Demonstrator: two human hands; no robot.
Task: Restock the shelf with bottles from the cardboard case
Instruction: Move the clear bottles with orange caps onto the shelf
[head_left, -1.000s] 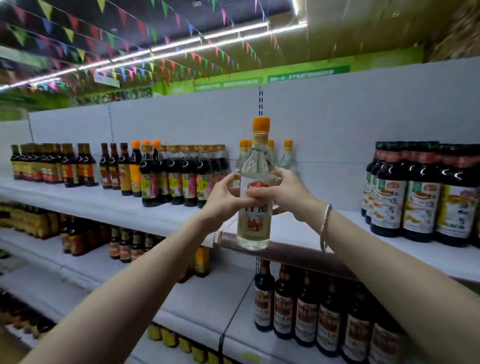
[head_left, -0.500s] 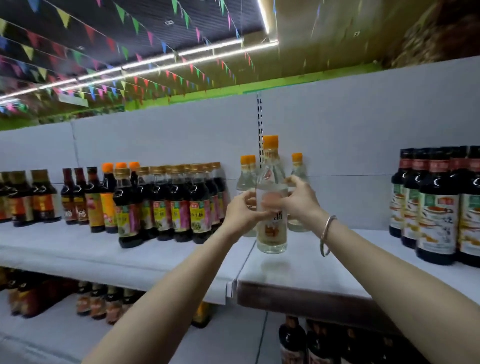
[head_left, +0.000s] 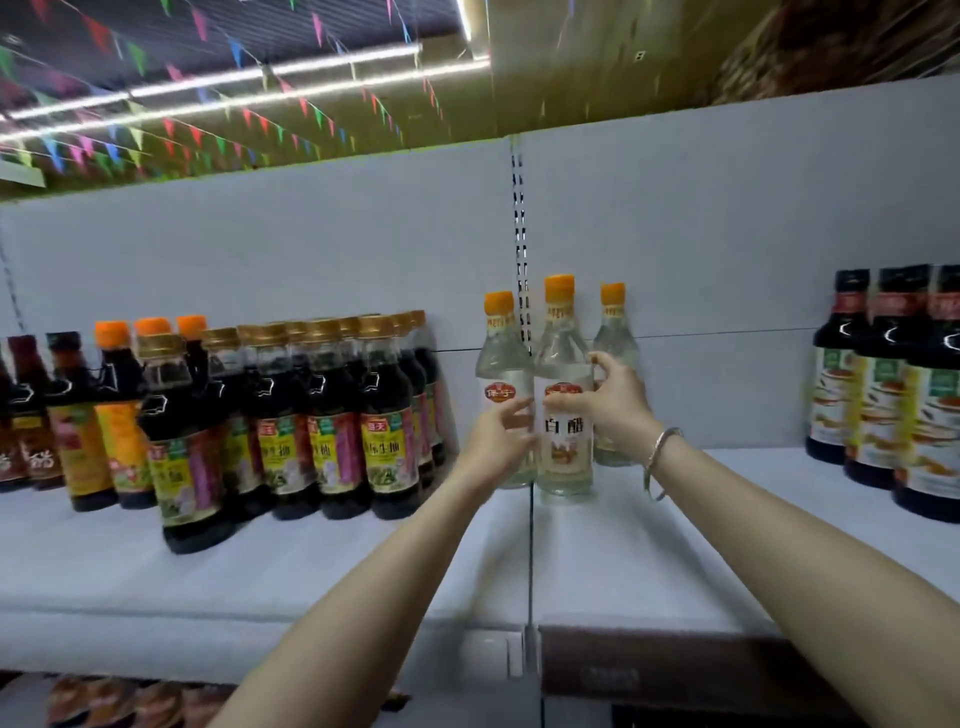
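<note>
A clear vinegar bottle (head_left: 564, 441) with an orange cap and white label stands on the white top shelf (head_left: 649, 551), near the back panel. My right hand (head_left: 610, 402) wraps its right side and my left hand (head_left: 501, 434) presses its left side. Two matching clear bottles flank it: one at the left (head_left: 501, 364), one behind at the right (head_left: 615, 332). The cardboard case is out of view.
A block of dark soy sauce bottles (head_left: 332, 415) fills the shelf to the left. More dark bottles (head_left: 893, 384) stand at the far right. Bare shelf lies between the clear bottles and the right group. A lower shelf with bottles (head_left: 119, 701) shows at the bottom left.
Both hands carried the clear bottle from the shelf's front edge back toward the rear panel and set it beside the other two clear bottles. The camera moved closer and tilted up.
</note>
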